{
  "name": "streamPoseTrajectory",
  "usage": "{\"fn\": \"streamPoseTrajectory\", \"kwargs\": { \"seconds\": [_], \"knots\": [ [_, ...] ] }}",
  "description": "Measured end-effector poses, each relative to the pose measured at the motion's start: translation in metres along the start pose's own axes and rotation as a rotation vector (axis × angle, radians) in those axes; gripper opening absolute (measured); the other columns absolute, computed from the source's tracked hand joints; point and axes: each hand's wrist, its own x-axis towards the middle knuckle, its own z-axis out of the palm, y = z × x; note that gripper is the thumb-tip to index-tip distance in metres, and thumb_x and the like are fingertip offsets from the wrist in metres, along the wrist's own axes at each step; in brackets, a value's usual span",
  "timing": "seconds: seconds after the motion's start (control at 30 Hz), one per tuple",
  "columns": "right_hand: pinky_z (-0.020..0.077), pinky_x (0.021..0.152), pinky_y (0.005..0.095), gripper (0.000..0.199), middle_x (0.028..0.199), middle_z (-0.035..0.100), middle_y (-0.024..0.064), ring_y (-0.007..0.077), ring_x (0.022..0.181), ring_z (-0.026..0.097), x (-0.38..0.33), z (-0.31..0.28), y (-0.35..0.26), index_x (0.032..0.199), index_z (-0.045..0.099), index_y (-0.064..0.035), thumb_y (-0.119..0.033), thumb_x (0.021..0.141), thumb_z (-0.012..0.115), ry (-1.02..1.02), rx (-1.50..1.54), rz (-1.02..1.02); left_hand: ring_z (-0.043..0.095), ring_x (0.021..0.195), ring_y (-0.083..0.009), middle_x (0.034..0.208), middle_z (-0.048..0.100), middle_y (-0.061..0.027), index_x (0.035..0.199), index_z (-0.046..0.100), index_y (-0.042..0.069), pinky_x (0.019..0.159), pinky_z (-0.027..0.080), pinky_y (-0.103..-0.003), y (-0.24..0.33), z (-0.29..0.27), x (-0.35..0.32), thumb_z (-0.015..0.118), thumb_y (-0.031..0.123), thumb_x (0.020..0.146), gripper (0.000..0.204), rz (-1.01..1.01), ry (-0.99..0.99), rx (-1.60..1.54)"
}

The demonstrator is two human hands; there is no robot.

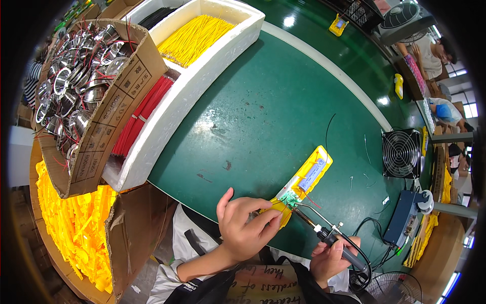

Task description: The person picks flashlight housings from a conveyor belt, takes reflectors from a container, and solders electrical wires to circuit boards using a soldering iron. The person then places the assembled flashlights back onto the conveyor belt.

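A yellow plastic housing (322, 155) lies slantwise on the green table, with a blue-wrapped battery cell (312, 175) and a small green circuit board (289, 198) in it. My left hand (248, 223) is at its near end, thumb and index finger pinched on what looks like a thin wire by the board. In my right hand (330, 258) is a soldering iron (325, 235), gripped by its dark handle. Its tip meets the board, where a thin curved metal feed tube also ends. The exact contact is too small to make out. A black wire and a red wire stick out from the housing.
At left stand a white foam tray (202, 76) of yellow, red and black wires, a carton (109, 114) of silvery reflector cups, and a box (134, 218) of yellow parts. A black fan (401, 153) and a blue-grey soldering station (402, 218) stand at right. People sit far right.
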Motion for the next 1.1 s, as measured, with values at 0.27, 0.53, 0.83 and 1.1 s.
{"fn": "streamPoseTrajectory", "kwargs": {
  "seconds": [0.27, 0.53, 0.83, 1.1],
  "knots": [
    [0.0389, 0.035, 0.0193, 0.029, 0.059, 0.047, 0.0074, 0.0104, 0.039, 0.044, -0.0015, -0.0048, 0.0001, 0.082, 0.036, -0.0038, -0.023, 0.077, 0.058, 0.023, 0.034, 0.035, 0.051, 0.073, -0.017, 0.081, 0.052, 0.0019, 0.066, 0.063, 0.014, 0.086, 0.033, -0.046, 0.0006, 0.0003, -0.0007, 0.069, 0.012, 0.055, 0.013, 0.004, 0.009, 0.001],
    [0.0406, 0.036, 0.0227, 0.033, 0.058, 0.05, 0.0127, 0.0141, 0.038, 0.047, -0.0011, -0.0032, -0.0002, 0.083, 0.037, -0.0007, -0.024, 0.076, 0.059, 0.017, 0.035, 0.023, 0.051, 0.074, -0.0173, 0.08, 0.053, 0.0017, 0.065, 0.063, 0.014, 0.086, 0.033, -0.046, 0.0009, 0.0012, -0.0003, 0.069, 0.012, 0.055, 0.011, -0.006, 0.014, 0.015],
    [0.0363, 0.035, 0.0148, 0.027, 0.059, 0.044, 0.0022, 0.0062, 0.041, 0.043, -0.0003, -0.002, -0.0017, 0.08, 0.035, -0.0065, -0.022, 0.077, 0.057, 0.033, 0.047, 0.034, 0.051, 0.074, -0.0175, 0.08, 0.054, 0.002, 0.065, 0.063, 0.014, 0.086, 0.033, -0.046, 0.0006, 0.0017, 0.0, 0.069, 0.012, 0.055, 0.012, -0.008, 0.021, 0.018],
    [0.0376, 0.035, 0.0152, 0.026, 0.06, 0.045, 0.0028, 0.0067, 0.041, 0.045, -0.0015, -0.0055, 0.0019, 0.08, 0.034, -0.0068, -0.021, 0.078, 0.056, -0.016, 0.05, 0.045, 0.051, 0.074, -0.0174, 0.08, 0.054, 0.0023, 0.065, 0.063, 0.015, 0.086, 0.033, -0.046, 0.0004, 0.0021, -0.0002, 0.069, 0.012, 0.054, 0.013, -0.012, 0.019, 0.019]
  ]
}}
